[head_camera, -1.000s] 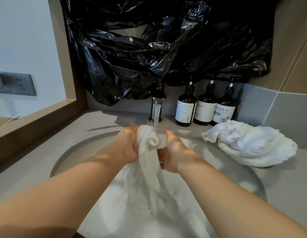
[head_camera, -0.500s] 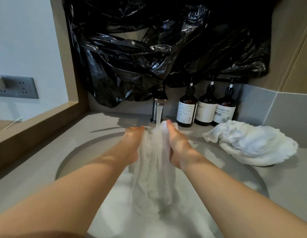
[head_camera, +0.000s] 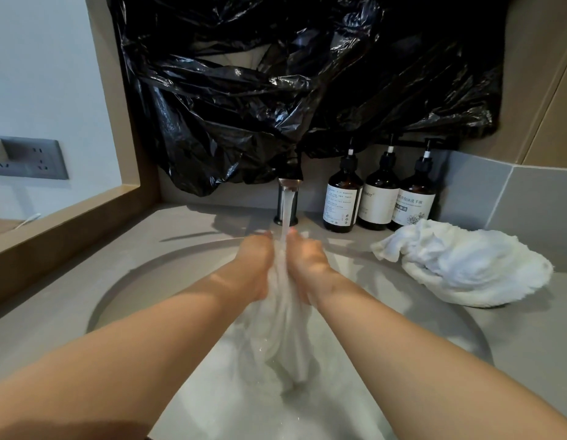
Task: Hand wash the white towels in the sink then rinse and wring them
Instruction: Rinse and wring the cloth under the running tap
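Directly below the faucet (head_camera: 288,198), the left hand (head_camera: 255,265) and the right hand (head_camera: 306,265) hold the wet towel (head_camera: 285,338) in the running water. The fingers of both hands are closed on the cloth, and its lower part hangs into the sink (head_camera: 123,290). The second towel (head_camera: 466,265) lies bunched on the surface, right of the faucet, near three brown bottles (head_camera: 342,198).

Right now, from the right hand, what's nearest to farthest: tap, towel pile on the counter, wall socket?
From the right hand:
1. Tap, just behind it.
2. Towel pile, off to the right.
3. Wall socket, far left.
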A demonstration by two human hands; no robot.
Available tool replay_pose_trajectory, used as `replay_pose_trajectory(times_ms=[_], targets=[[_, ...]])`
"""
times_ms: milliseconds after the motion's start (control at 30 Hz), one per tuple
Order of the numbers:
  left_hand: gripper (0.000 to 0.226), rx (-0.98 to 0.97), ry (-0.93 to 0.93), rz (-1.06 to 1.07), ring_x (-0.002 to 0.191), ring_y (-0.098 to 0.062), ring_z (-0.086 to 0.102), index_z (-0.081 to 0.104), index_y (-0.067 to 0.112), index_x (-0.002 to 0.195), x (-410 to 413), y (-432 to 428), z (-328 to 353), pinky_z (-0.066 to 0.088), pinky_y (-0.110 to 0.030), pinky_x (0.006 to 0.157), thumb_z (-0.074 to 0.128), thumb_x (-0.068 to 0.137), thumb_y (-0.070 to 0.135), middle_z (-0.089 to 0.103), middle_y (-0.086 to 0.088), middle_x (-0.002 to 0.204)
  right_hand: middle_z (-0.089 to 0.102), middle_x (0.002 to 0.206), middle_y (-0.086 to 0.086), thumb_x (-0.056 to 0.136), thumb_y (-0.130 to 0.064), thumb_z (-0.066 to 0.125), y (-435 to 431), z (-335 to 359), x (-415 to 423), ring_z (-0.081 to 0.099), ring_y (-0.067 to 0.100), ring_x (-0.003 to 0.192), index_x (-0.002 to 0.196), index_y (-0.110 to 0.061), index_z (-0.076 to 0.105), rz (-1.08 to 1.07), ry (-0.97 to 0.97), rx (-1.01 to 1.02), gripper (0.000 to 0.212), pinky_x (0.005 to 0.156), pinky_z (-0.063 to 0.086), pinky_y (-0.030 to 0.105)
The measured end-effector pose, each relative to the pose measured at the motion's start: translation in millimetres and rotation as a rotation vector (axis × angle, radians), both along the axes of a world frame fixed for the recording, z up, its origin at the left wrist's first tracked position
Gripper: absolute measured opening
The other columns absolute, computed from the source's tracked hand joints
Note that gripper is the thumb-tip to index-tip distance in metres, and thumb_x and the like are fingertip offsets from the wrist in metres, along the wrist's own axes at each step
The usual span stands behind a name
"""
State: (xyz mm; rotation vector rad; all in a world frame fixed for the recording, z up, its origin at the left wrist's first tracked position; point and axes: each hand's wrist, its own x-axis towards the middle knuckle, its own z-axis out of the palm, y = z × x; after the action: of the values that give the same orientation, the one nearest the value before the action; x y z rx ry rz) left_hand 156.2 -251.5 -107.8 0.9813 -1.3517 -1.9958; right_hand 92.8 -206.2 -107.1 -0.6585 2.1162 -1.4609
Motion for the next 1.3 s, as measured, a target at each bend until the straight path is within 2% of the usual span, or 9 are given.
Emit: replay_pose_trajectory(times_ms=[200, 467, 600, 700, 800, 967, 1100, 1233, 1300], targets=[[0.030, -0.102, -0.029, -0.041, 0.039, -0.018, 0.055, 0.051, 0.005, 0.072, 2, -17, 3, 0.044, -0.019, 0.040, 0.037, 0.098, 0.008, 0.055, -0.008, 0.050, 0.065, 0.113, 0.011, 0.095, -0.026, 0.049, 9, 1, 1, 0.063, 0.028, 0.104, 0.115, -0.014, 0.051, 0.094, -0.079, -0.085, 0.023, 0.093, 0.051, 0.041], [0.008, -0.212, 0.048, -0.104, 0.068, -0.017, 0.059, 0.048, 0.010, 0.103, 5, -16, -4, 0.050, -0.029, 0.062, 0.041, 0.101, 0.009, 0.057, -0.011, 0.084, 0.066, 0.101, 0.010, 0.092, -0.018, 0.060, 18, -6, -8, 0.062, 0.023, 0.090, 0.099, -0.019, 0.057, 0.058, -0.054, -0.235, 0.008, 0.091, 0.051, 0.041], [0.035, -0.238, -0.006, -0.061, 0.092, -0.025, 0.067, 0.054, 0.009, 0.123, 2, -23, -2, 0.057, -0.033, 0.072, 0.045, 0.095, 0.029, 0.064, -0.017, 0.115, 0.069, 0.105, 0.002, 0.093, -0.036, 0.056, 9, -3, 10, 0.065, 0.016, 0.097, 0.098, -0.023, 0.063, 0.172, -0.077, -0.362, 0.015, 0.094, 0.050, 0.036], [0.022, -0.307, -0.032, -0.053, 0.065, -0.016, 0.061, 0.057, 0.015, 0.113, 2, -22, -5, 0.046, -0.021, 0.046, 0.046, 0.098, 0.025, 0.063, -0.004, 0.084, 0.070, 0.108, 0.006, 0.095, -0.047, 0.047, 6, -5, 1, 0.065, 0.021, 0.101, 0.106, -0.019, 0.064, 0.061, -0.119, -0.308, 0.034, 0.097, 0.048, 0.037], [0.006, -0.468, -0.093, -0.099, 0.070, -0.017, 0.055, 0.050, 0.030, 0.103, 5, -18, -8, 0.045, -0.027, 0.057, 0.048, 0.098, 0.027, 0.052, 0.003, 0.090, 0.067, 0.111, 0.009, 0.094, -0.046, 0.050, 13, -7, -10, 0.063, 0.027, 0.103, 0.107, -0.023, 0.056, -0.020, -0.222, -0.228, 0.027, 0.099, 0.047, 0.042], [0.040, -0.633, -0.224, -0.252, 0.069, -0.015, 0.048, 0.035, 0.029, 0.129, 8, -23, -18, 0.040, -0.026, 0.062, 0.052, 0.095, 0.017, 0.049, -0.001, 0.077, 0.063, 0.089, 0.010, 0.093, -0.020, 0.058, 20, -10, -9, 0.059, 0.026, 0.080, 0.113, -0.016, 0.054, 0.044, -0.271, -0.251, 0.021, 0.071, 0.047, 0.035], [0.028, -0.478, -0.089, -0.199, 0.052, 0.008, 0.055, 0.054, 0.017, 0.094, 11, -13, -6, 0.039, -0.005, 0.052, 0.031, 0.102, 0.004, 0.048, 0.008, 0.073, 0.066, 0.099, 0.004, 0.094, -0.024, 0.058, 14, -10, 5, 0.063, 0.019, 0.090, 0.100, -0.024, 0.062, 0.141, -0.177, -0.359, 0.007, 0.083, 0.052, 0.035], [0.027, -0.352, -0.049, -0.043, 0.092, -0.025, 0.065, 0.054, 0.010, 0.109, 3, -7, -5, 0.053, -0.041, 0.087, 0.035, 0.102, 0.027, 0.063, -0.013, 0.102, 0.065, 0.115, 0.011, 0.089, -0.040, 0.056, -5, -12, 9, 0.065, 0.025, 0.101, 0.111, -0.020, 0.062, 0.038, -0.081, -0.324, 0.031, 0.094, 0.052, 0.043], [0.026, -0.349, -0.058, -0.024, 0.095, -0.026, 0.061, 0.053, 0.014, 0.108, 0, -3, -5, 0.050, -0.040, 0.089, 0.035, 0.102, 0.032, 0.062, -0.009, 0.101, 0.067, 0.110, 0.011, 0.086, -0.048, 0.055, -8, -14, 2, 0.065, 0.027, 0.101, 0.113, -0.016, 0.063, -0.017, -0.095, -0.291, 0.042, 0.095, 0.051, 0.043]])
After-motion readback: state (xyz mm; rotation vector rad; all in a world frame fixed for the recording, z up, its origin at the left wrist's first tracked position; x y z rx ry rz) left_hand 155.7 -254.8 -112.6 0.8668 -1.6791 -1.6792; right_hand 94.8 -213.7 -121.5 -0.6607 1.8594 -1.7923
